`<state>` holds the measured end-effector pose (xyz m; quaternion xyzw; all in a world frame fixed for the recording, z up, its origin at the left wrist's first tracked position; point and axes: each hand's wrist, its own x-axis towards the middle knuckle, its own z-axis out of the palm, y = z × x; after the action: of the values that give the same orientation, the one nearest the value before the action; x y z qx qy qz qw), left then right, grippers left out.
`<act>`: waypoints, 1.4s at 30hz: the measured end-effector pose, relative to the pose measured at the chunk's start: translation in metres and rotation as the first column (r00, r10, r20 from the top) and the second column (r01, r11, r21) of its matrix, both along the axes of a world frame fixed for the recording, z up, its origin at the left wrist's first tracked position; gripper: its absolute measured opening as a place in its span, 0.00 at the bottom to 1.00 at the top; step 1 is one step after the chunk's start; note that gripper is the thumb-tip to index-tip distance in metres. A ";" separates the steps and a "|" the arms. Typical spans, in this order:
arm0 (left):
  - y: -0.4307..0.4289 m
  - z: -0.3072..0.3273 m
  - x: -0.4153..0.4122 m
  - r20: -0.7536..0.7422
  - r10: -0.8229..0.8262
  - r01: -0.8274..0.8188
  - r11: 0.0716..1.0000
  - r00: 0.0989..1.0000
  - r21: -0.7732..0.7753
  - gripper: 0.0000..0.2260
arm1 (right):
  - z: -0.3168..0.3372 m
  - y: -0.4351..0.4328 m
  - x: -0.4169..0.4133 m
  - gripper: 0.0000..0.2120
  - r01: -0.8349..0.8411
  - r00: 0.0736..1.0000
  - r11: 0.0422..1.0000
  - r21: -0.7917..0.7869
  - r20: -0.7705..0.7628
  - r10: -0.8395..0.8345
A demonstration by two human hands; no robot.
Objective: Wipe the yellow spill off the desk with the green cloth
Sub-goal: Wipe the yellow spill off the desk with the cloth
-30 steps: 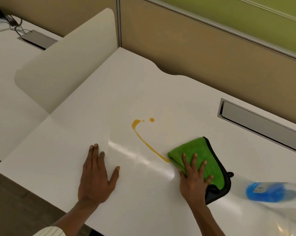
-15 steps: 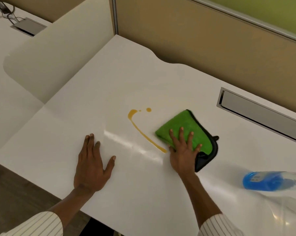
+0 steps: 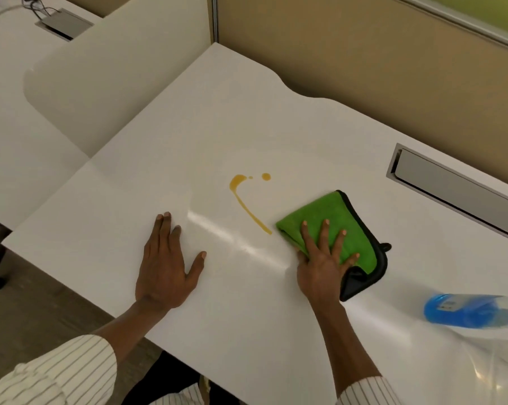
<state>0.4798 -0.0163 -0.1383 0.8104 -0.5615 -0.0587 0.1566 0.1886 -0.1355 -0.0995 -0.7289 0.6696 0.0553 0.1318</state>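
Note:
A yellow spill lies on the white desk: a blob, two small drops and a thin curved streak running down to the right. A folded green cloth with a black edge lies flat just right of the streak's lower end. My right hand presses on the cloth with fingers spread and the thumb at its left edge. My left hand rests flat on the desk, palm down, left of the spill, holding nothing.
A bottle of blue liquid lies at the right edge. A grey cable slot is set into the desk at the back right. Tan partition panels close the back. The desk's front edge runs under my forearms.
The cloth under my right hand slid from near the streak's lower end up and left, and now sits just right of that end again. My left hand stayed flat.

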 end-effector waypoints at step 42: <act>0.001 -0.006 0.003 -0.015 -0.002 0.003 1.000 1.000 0.005 0.34 | -0.012 -0.067 0.071 0.29 -0.187 0.977 0.982 -0.037 0.097 0.190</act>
<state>0.4831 -0.0151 -0.1443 0.8097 -0.5611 -0.0666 0.1588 0.2596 -0.2022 -0.1119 -0.7927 0.5906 0.0217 0.1493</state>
